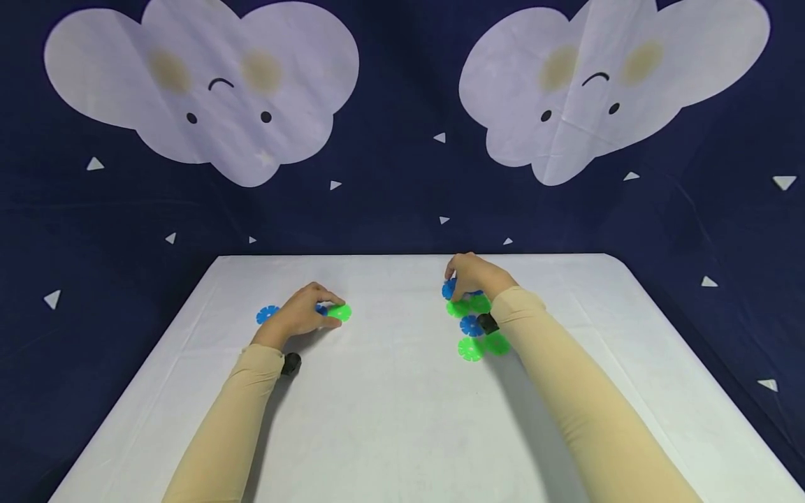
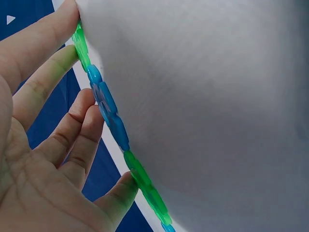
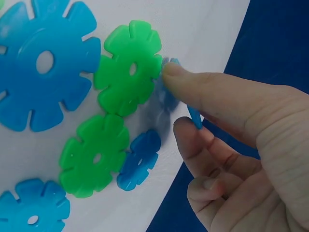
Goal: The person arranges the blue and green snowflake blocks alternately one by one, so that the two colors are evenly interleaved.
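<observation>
My left hand (image 1: 302, 312) reaches over the left part of the white table, thumb and index finger pinching opposite edges of a green slotted plastic disc (image 1: 340, 312). Beside that disc, a blue disc (image 1: 322, 309) shows partly under the fingers. The left wrist view has the discs edge-on in a row, with another green disc (image 2: 147, 188) near the little finger. Near the far edge, my right hand (image 1: 474, 274) pinches a blue slotted disc (image 3: 195, 116) by thumb and fingertip, raised over its shadow. Just below that hand lie two green discs (image 3: 130, 67) and a small blue disc (image 3: 139, 160).
Closer to me on the right lie a blue disc (image 1: 470, 325) and two more green discs (image 1: 469, 348). A blue disc (image 1: 267, 314) lies left of my left hand. Behind the white table (image 1: 390, 405) hangs a dark blue cloth (image 1: 402, 175) with clouds.
</observation>
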`<state>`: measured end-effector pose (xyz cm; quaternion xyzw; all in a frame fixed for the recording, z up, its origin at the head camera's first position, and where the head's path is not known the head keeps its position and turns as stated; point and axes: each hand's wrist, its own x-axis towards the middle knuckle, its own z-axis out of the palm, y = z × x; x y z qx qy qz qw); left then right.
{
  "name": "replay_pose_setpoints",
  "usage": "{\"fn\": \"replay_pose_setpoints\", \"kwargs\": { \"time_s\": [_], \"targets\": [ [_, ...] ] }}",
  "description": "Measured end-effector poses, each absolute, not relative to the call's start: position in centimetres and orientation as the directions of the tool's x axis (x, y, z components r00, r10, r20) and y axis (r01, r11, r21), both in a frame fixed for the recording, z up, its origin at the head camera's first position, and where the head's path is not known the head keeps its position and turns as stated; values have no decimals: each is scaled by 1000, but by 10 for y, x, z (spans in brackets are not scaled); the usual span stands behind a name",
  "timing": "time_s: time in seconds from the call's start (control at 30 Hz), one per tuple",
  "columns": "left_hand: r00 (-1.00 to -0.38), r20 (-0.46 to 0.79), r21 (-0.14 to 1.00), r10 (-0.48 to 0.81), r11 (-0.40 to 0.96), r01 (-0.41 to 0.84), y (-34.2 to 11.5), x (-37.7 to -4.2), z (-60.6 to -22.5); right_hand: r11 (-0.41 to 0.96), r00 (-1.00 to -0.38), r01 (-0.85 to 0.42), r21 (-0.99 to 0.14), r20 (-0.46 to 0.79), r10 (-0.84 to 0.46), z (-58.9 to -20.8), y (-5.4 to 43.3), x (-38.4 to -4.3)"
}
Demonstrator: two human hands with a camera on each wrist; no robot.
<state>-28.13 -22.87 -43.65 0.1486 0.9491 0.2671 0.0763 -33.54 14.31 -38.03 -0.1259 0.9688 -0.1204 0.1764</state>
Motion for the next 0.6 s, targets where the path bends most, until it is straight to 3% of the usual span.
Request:
{"fn": "replay_pose_setpoints", "kwargs": {
  "time_s": [0.6],
  "targets": [
    [-947, -70, 557, 313, 800, 223, -229, -282, -437, 896, -890, -291, -336, -247, -382, -390, 146, -339]
  ]
}}
